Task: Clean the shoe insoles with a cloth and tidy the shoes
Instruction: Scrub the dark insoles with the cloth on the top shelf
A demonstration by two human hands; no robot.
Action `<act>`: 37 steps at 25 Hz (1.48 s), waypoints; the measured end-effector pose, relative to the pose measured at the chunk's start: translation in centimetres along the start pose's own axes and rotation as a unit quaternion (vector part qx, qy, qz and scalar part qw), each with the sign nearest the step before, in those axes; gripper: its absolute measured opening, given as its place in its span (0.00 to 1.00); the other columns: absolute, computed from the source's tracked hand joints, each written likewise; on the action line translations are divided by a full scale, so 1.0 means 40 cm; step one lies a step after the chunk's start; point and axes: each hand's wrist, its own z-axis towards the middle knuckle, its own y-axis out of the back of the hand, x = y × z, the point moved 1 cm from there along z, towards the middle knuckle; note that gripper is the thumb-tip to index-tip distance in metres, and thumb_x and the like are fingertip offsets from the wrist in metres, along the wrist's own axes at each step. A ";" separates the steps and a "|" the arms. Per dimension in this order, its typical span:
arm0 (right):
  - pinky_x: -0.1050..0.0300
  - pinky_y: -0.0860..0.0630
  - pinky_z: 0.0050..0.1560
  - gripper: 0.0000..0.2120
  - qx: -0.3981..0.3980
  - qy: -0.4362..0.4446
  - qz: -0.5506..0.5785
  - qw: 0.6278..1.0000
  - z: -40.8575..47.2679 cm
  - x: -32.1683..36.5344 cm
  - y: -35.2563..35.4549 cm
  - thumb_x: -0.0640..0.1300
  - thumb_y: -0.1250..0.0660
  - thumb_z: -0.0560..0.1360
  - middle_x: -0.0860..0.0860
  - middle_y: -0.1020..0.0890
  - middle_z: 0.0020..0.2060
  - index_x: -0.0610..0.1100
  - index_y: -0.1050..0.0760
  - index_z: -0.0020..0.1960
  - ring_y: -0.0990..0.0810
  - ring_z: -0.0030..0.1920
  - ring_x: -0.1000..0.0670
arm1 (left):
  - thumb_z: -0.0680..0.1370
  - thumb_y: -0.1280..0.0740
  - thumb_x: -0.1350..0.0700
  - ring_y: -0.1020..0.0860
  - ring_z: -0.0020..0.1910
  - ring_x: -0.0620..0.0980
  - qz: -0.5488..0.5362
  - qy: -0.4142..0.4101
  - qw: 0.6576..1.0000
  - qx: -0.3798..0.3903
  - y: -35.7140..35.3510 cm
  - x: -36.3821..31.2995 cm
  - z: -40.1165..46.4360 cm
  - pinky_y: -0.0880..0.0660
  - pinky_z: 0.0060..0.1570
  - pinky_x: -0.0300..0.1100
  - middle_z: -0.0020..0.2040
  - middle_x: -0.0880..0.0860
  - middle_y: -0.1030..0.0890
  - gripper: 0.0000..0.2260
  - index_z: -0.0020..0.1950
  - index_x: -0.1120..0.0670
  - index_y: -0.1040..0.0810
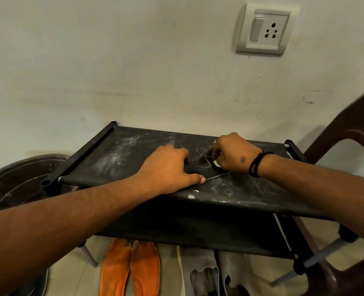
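Both hands (200,161) press a dark insole (200,165) flat on the dusty rack shelf (117,154)

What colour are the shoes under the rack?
Orange shoes, seen best in the head view, low under the black rack.

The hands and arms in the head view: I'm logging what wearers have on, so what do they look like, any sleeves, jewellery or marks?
Both forearms are bare, with no sleeves or gloves in view. The right hand has a small dark round mark on its back and a black braided thread band wound around the wrist. The left hand and its wrist carry nothing.
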 end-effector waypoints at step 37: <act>0.56 0.20 0.47 0.07 -0.010 -0.032 -0.017 0.999 0.003 -0.037 -0.017 0.38 0.32 0.75 0.44 0.16 0.47 0.42 0.17 0.51 0.18 0.46 0.46 | 0.69 0.32 0.27 0.26 0.52 0.49 -0.021 -0.013 0.999 0.028 -0.003 0.009 0.005 0.25 0.51 0.45 0.54 0.49 0.26 0.28 0.58 0.46 0.26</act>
